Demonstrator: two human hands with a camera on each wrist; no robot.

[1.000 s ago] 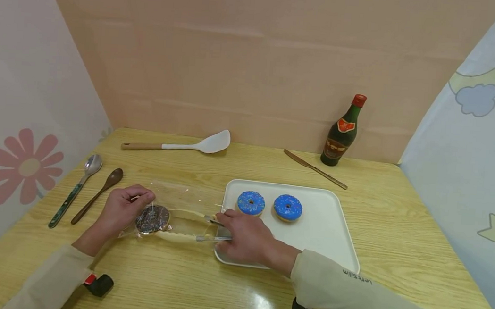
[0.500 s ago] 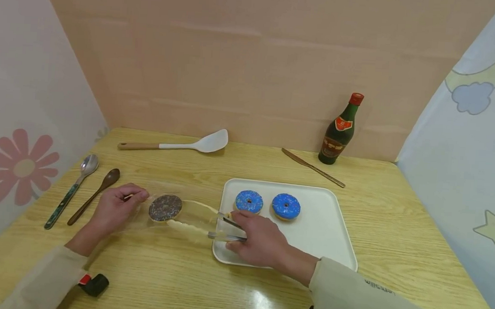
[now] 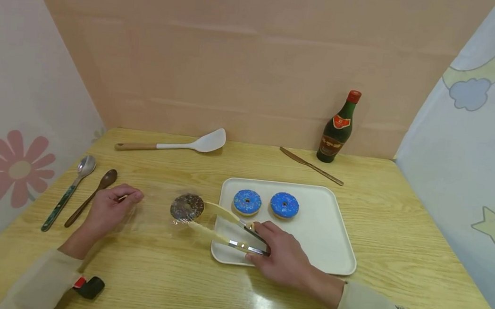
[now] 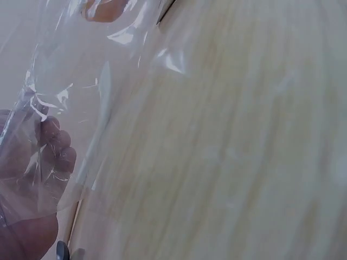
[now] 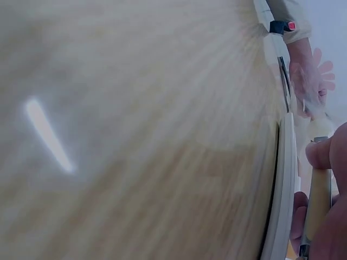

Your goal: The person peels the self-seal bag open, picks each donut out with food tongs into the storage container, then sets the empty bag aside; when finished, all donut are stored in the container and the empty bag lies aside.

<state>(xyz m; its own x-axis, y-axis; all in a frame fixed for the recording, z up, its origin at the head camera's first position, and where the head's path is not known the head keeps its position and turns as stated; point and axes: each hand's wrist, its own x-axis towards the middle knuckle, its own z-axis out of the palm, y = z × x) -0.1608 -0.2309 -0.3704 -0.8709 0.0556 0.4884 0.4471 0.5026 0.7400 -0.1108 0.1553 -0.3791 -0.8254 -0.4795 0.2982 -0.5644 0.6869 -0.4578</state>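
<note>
Two blue donuts [image 3: 265, 204] on tray [image 3: 331, 244]; bottle [image 3: 336, 129], knife [image 3: 310, 166] behind.

The chocolate donut [image 3: 187, 207], gripped in the tongs [image 3: 222, 225], has been drawn rightward out of the clear bag [image 3: 155, 208] toward the white tray [image 3: 332, 235]. The right hand [image 3: 281, 258] has been pulled back along the tray's near edge.

The table [image 3: 171, 282] is showing glossy pale wood grain. The bag [image 3: 150, 210] is looking thin, clear and crinkly. The tongs [image 3: 222, 226] are showing shiny metal arms with matt cream tips. The tray [image 3: 332, 235] is looking smooth, matt white.
</note>
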